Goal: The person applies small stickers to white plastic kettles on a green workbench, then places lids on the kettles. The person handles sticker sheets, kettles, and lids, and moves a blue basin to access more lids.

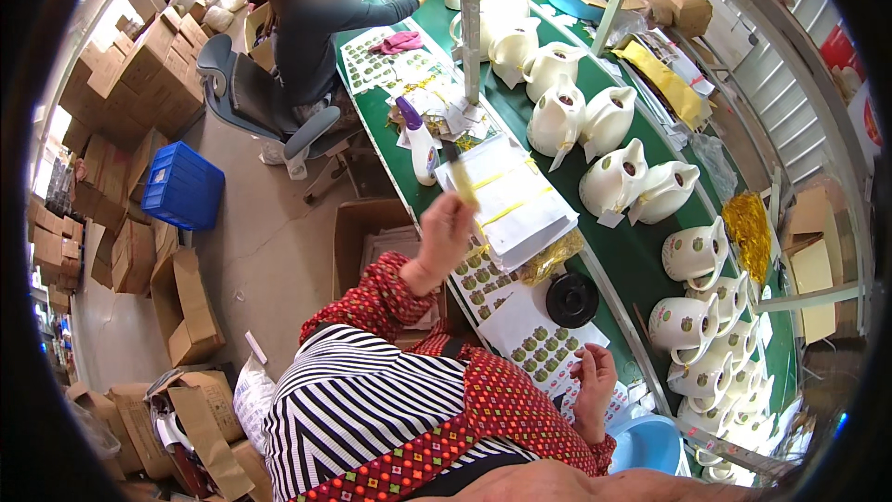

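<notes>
Faces a green bench. Has below its edge an open cardboard box with flat pale pieces inside, and beside the right forearm a round light-blue basin; cannot tell what lies in it. Has farther off on the floor a blue plastic crate, near stacked brown cartons.

Clamps the left hand round the lower end of a slim tool, yellowish with a dark upper end, too blurred to name. Points it upward from the fist, just beside a stack of white sheets with yellow ribbon strips across it. Holds the right hand with fingers curled, next to a decal sheet printed with rows of round green motifs; cannot tell whether thumb and fingertips meet or pinch anything.

Has between stack and right hand a matte black disc, raised at its centre, touching crinkled golden film. Faces across the bench rows of smooth, glossy cream jugs with rounded bodies, looped handles and spouts. Has beyond the stack a white spray bottle with a purple top.
</notes>
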The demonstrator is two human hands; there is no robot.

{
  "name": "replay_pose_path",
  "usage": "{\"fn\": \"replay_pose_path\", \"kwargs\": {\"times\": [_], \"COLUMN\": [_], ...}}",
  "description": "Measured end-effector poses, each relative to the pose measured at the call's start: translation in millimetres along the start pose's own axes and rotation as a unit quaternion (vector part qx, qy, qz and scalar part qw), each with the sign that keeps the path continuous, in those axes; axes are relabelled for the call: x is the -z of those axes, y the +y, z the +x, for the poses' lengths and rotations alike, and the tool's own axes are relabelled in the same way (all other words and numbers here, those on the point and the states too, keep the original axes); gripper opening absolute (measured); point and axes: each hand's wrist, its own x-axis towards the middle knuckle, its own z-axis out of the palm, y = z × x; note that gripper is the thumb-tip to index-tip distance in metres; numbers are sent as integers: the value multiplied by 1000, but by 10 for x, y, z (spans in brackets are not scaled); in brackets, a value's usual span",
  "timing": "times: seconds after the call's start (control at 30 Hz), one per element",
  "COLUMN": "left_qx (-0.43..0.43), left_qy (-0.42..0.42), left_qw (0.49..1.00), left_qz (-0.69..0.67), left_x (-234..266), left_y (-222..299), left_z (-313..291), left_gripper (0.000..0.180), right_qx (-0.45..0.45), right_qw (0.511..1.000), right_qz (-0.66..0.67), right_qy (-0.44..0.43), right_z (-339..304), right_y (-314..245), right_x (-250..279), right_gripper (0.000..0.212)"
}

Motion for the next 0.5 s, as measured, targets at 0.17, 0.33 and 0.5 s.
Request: {"fn": "replay_pose_path", "kwargs": {"times": [0.17, 0.33, 0.5], "left_qx": [44, 201, 263], "left_qy": [120, 212, 250], "left_qw": [991, 956, 917], "left_qz": [-32, 12, 166], "left_x": [400, 717, 1207], "left_y": [-514, -1286, -2111], "left_z": [89, -151, -125], "left_gripper": [15, 23, 26], "right_qx": [-59, -80, -94], "right_qw": [997, 994, 993], "right_qz": [35, 37, 40], "right_qy": [31, 58, 52], "right_z": [-54, -69, -6], "right_y": [179, 320, 352], "right_x": [77, 162, 97], "right_gripper": [16, 15, 15]}}
